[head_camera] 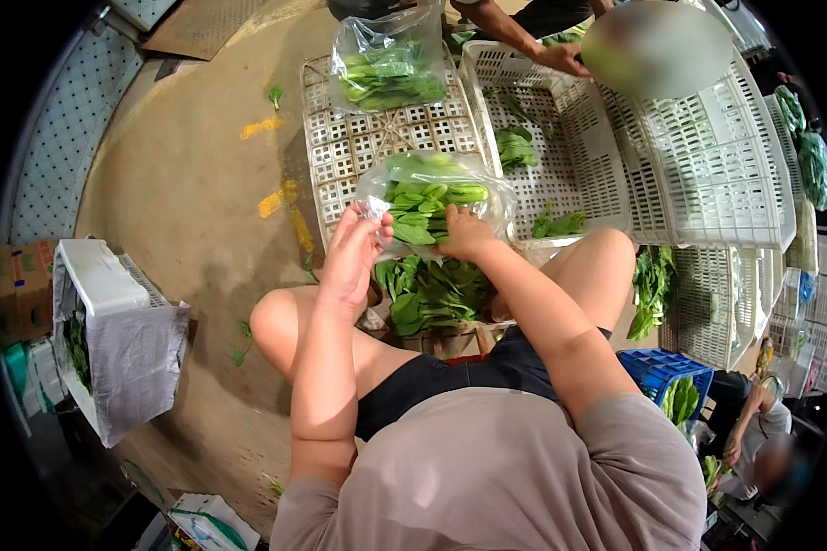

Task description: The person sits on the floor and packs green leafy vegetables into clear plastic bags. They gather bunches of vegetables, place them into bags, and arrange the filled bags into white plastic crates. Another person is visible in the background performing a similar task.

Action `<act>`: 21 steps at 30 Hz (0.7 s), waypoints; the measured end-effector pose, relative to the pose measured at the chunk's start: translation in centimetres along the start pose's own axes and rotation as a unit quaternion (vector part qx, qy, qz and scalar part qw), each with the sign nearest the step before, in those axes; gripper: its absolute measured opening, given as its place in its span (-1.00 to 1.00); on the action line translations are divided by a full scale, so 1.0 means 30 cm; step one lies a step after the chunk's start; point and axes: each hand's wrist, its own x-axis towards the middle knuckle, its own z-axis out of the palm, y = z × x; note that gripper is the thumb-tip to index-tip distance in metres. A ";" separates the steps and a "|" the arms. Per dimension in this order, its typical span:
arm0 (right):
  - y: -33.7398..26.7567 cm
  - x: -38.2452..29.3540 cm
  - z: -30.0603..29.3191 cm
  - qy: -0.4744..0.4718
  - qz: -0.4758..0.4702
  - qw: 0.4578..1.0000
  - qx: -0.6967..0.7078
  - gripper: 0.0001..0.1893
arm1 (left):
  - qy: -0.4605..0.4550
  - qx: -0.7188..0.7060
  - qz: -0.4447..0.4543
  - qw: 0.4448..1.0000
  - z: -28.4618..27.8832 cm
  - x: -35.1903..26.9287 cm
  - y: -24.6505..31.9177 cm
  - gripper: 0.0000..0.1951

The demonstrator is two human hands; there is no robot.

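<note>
A clear plastic bag (491, 186) with leafy greens (413, 205) in it lies on the near end of an upturned white plastic crate (331, 162). My left hand (355, 241) pinches the bag's edge at its left side. Over the greens at the bag's mouth rests my right hand (465, 233), its fingertips partly hidden by leaves. Loose greens (441, 293) are heaped between my legs, just below the bag. Another filled clear bag (389, 65) stands at the far end of the same crate.
An upright white crate (568, 144) holding a few loose greens adjoins on the right, where another person's hand (564, 59) reaches over it. Stacked white crates (710, 172) and a blue crate (661, 372) stand further right. A cloth-draped white crate (138, 365) is at the left.
</note>
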 end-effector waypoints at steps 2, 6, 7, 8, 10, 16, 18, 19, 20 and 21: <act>0.001 0.018 0.035 0.034 0.001 0.999 -0.031 -0.09 | -0.001 0.003 -0.007 1.000 0.004 -0.006 0.000 -0.77; -0.015 -0.004 0.021 0.057 -0.018 0.997 -0.044 -0.15 | 0.015 -0.003 -0.016 1.000 0.002 -0.007 0.008 -0.78; -0.015 -0.013 0.014 0.057 -0.029 0.997 -0.049 -0.17 | 0.019 -0.004 -0.011 1.000 -0.004 -0.003 0.006 -0.77; -0.016 -0.012 0.019 0.073 -0.051 0.995 -0.047 -0.19 | 0.022 -0.004 -0.005 1.000 -0.011 0.002 0.005 -0.77; -0.002 -0.001 0.041 0.072 -0.054 0.995 -0.049 -0.18 | 0.027 -0.006 0.005 1.000 -0.004 0.008 0.001 -0.76; 0.013 -0.010 0.017 0.070 -0.029 0.997 -0.011 -0.21 | 0.021 0.001 0.013 1.000 -0.012 0.003 0.004 -0.78; 0.046 -0.014 -0.001 0.071 -0.028 0.996 0.035 -0.24 | 0.022 0.005 0.009 1.000 -0.011 -0.005 0.012 -0.78; 0.065 -0.015 -0.007 0.071 -0.026 0.995 0.058 -0.25 | 0.023 0.006 0.011 1.000 -0.012 -0.006 0.013 -0.78; 0.086 -0.017 -0.008 0.084 -0.054 0.992 0.072 -0.32 | 0.024 0.006 0.012 1.000 -0.015 -0.005 0.015 -0.78; 0.093 -0.024 -0.016 0.079 -0.063 0.992 0.069 -0.33 | 0.025 0.005 0.012 1.000 -0.014 -0.004 0.014 -0.78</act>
